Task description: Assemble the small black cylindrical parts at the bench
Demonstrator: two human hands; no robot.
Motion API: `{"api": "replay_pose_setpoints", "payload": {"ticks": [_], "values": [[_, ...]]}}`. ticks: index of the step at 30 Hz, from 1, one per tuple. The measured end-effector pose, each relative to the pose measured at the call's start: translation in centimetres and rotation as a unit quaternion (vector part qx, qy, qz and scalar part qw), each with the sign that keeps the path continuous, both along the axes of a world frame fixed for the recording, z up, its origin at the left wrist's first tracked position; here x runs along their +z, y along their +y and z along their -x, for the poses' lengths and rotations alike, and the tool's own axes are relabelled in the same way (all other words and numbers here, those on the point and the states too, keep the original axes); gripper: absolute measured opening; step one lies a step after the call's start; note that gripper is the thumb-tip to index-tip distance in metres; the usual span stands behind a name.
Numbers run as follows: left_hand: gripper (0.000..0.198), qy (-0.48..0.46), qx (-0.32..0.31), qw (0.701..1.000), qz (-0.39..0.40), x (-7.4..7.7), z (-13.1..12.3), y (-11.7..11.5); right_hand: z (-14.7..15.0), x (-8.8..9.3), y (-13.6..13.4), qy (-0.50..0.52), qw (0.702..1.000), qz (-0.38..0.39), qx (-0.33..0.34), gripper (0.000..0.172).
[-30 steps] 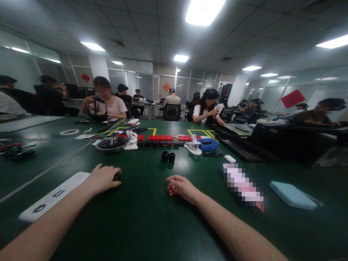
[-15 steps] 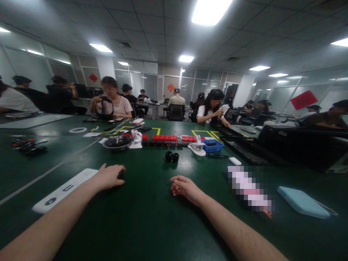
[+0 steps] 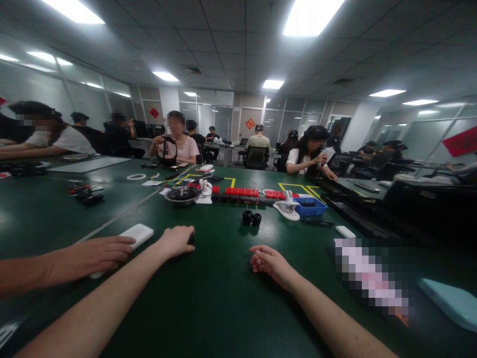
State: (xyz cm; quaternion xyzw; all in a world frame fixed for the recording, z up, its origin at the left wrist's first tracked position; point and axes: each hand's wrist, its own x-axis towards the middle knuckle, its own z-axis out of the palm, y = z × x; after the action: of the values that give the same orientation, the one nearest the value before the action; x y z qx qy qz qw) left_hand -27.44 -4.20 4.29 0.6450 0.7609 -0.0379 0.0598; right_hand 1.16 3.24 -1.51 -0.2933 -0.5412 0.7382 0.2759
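Left hand [image 3: 177, 241] palm-down on tabletop [image 3: 223, 298], fingers curled over small black part [image 3: 191, 238] — pinned to surface, probably so it can't roll. Right hand [image 3: 270, 261] rests nearby, fingers slack, half-curled, empty. Co-worker's hand [image 3: 93, 256] on white device [image 3: 136, 233] — not touching these.

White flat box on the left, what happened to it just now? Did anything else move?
From the left, another person's hand has come in and now lies on the white flat box, covering its near end. The left hand stays over the small black thing. The right hand stays loosely curled on the green table, holding nothing.
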Motion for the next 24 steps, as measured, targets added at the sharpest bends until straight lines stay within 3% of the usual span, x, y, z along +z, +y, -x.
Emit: {"api": "replay_pose_setpoints", "payload": {"ticks": [7,13,21,24], "values": [[0.033,-0.009,-0.006,1.0,0.012,0.7,-1.3,-0.4,-0.1,-0.2,0.1,-0.003,1.0,-0.004,0.008,0.033],[0.034,-0.007,-0.007,1.0,-0.007,0.0,-0.8,-0.7,0.0,0.1,-0.1,-0.007,1.0,-0.006,0.001,0.035],[0.033,0.048,0.086,0.995,-0.024,-0.5,6.9,-2.8,0.0,-0.1,0.0,-0.009,1.0,-0.011,0.011,0.037],[0.034,0.051,0.092,0.994,-0.025,-0.6,8.7,-4.3,0.0,-0.2,0.0,-0.011,1.0,-0.018,0.012,0.036]]}}
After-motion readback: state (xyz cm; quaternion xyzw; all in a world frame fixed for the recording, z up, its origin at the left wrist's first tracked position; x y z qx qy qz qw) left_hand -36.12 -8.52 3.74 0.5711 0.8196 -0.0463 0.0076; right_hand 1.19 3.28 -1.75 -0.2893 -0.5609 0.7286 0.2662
